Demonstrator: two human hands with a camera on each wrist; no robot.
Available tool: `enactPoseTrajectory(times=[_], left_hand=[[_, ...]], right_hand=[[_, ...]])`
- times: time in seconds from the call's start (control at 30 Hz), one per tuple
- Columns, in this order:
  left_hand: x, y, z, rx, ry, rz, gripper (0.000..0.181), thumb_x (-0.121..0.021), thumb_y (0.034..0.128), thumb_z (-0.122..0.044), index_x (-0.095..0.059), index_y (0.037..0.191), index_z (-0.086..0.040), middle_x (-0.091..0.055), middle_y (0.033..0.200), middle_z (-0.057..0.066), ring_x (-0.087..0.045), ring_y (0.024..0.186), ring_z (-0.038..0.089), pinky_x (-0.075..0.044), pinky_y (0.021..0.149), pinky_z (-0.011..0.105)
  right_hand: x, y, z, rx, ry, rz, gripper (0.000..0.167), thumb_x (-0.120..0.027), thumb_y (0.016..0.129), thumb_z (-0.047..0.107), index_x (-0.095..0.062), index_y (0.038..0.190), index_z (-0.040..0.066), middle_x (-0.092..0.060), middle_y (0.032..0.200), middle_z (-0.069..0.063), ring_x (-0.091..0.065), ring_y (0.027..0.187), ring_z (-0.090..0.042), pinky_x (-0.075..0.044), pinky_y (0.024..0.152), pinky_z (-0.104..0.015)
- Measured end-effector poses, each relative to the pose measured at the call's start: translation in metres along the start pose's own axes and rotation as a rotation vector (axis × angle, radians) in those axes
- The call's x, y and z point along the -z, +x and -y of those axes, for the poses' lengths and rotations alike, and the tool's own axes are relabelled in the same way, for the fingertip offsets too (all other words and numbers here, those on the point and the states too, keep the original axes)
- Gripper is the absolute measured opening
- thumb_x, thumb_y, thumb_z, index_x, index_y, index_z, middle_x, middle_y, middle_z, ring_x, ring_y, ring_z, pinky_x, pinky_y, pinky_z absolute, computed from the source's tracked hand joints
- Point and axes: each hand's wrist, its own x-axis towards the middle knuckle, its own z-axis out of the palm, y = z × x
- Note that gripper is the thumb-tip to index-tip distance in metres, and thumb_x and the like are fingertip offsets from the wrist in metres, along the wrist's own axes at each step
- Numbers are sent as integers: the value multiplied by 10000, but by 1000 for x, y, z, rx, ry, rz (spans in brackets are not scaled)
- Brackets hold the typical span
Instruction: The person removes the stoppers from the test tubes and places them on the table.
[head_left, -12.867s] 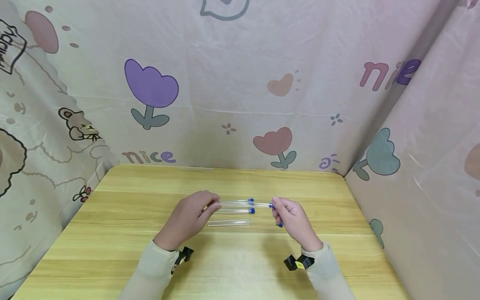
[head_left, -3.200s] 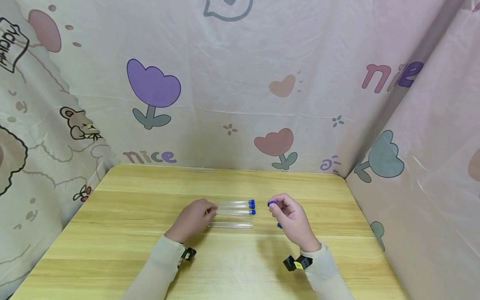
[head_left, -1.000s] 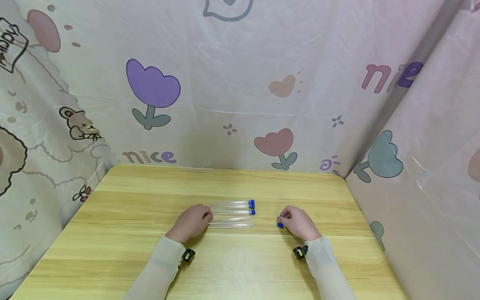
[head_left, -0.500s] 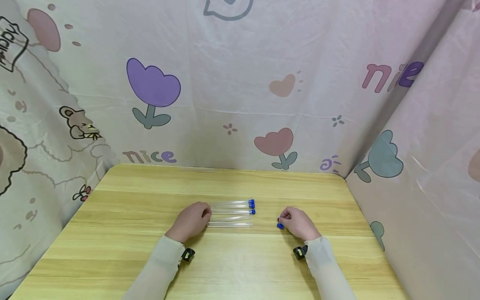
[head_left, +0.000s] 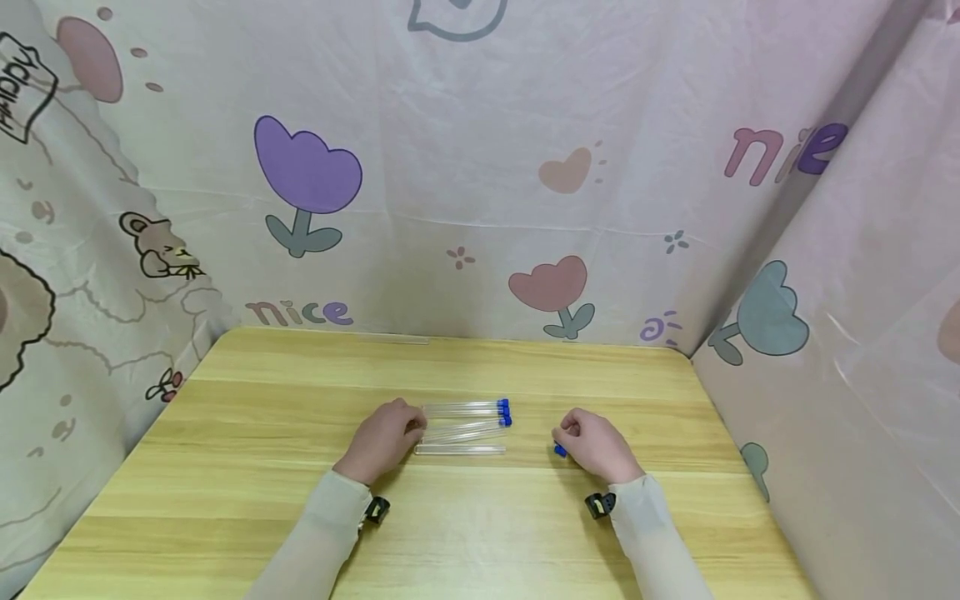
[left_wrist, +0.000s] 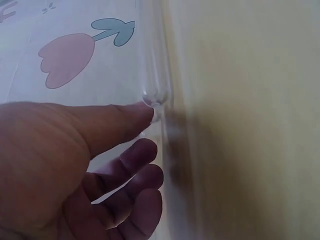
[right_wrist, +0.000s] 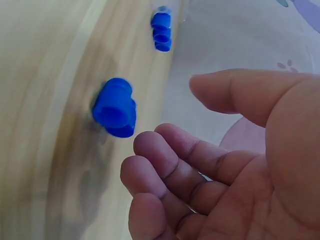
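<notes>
My left hand (head_left: 381,440) is at the rounded ends of several clear test tubes in the middle of the table. In the left wrist view its thumb lies against the closed end of a test tube (left_wrist: 155,70), pinching it; the index finger is hidden and the other fingers are loosely curled. Tubes with blue caps (head_left: 503,407) lie at the back of the row, uncapped tubes (head_left: 461,450) at the front. My right hand (head_left: 597,447) hovers beside loose blue caps (right_wrist: 114,107); its thumb and fingers stand apart, holding nothing.
A clear thin strip (head_left: 397,340) lies at the table's back edge. The wooden table (head_left: 465,533) is bounded at the back and both sides by a printed curtain (head_left: 450,167).
Since 3.2 s ago the right hand has put down the cap it held, beside the other. In the last half second the nearest capped tube has shifted slightly back and tilted.
</notes>
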Motion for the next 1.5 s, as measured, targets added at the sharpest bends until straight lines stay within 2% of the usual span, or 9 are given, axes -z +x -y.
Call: enactPoseTrajectory(times=[0.33, 0.6, 0.9, 1.0, 1.07, 1.2, 1.27, 1.37, 1.5], left_hand=[[1, 1, 2, 33, -30, 6, 94, -804, 914, -193, -802, 997, -148, -658, 889, -51, -583, 809, 108, -550, 795, 374], [11, 2, -2, -17, -9, -79, 71, -772, 945, -177, -798, 995, -133, -692, 950, -32, -623, 874, 153, -556, 815, 387], [35, -2, -21, -78, -27, -143, 127, -732, 984, -223, -783, 1057, -132, -692, 1007, -32, -623, 906, 159, -557, 796, 376], [43, -4, -27, -103, -45, -199, 129, -725, 990, -237, -780, 1065, -148, -695, 1027, -35, -622, 908, 154, -553, 773, 358], [47, -6, -31, -131, -49, -237, 135, -723, 992, -244, -776, 1075, -152, -694, 1032, -38, -624, 904, 151, -549, 757, 344], [53, -8, -40, -206, -54, -300, 148, -718, 996, -245, -769, 1096, -148, -684, 1028, -43, -625, 917, 141, -544, 751, 334], [57, -10, -44, -239, -52, -326, 149, -716, 997, -252, -765, 1097, -153, -680, 1023, -50, -623, 924, 127, -546, 756, 332], [62, -13, -51, -273, -62, -360, 147, -725, 990, -251, -766, 1094, -155, -682, 1020, -56, -618, 912, 120, -544, 741, 327], [69, -17, -58, -324, -82, -410, 137, -747, 971, -226, -771, 1086, -156, -681, 1011, -67, -614, 879, 130, -530, 691, 286]], right_hand=[[2, -2, 7, 18, 9, -6, 199, -671, 1006, 301, -703, 1051, 111, -648, 866, 19, -555, 737, -150, -481, 714, -355], [4, -4, 8, 25, 19, -35, 196, -653, 1016, 312, -703, 1050, 126, -642, 870, 28, -553, 738, -150, -468, 690, -345], [6, -7, 18, 58, 132, -76, 196, -639, 1027, 307, -699, 1101, 136, -650, 912, 37, -572, 795, -147, -488, 751, -348], [7, -6, 23, 93, 199, -97, 212, -638, 1033, 286, -690, 1161, 125, -648, 931, 27, -580, 813, -155, -493, 751, -339], [7, -6, 26, 118, 256, -94, 283, -635, 1040, 292, -656, 1268, 126, -649, 979, 13, -590, 848, -163, -511, 745, -339], [10, -7, 34, 184, 365, -95, 566, -600, 1057, 380, -428, 1548, 156, -636, 1151, -8, -601, 936, -177, -536, 739, -326], [12, -8, 38, 231, 411, -126, 628, -563, 1070, 415, -338, 1602, 168, -626, 1197, -18, -612, 940, -202, -542, 732, -317], [16, -10, 46, 324, 494, -228, 517, -522, 1098, 338, -417, 1560, 131, -646, 1127, -51, -620, 856, -287, -542, 698, -305], [27, -20, 62, 399, 544, -328, 306, -506, 1102, 152, -615, 1365, 39, -665, 983, -77, -607, 761, -240, -543, 684, -306]])
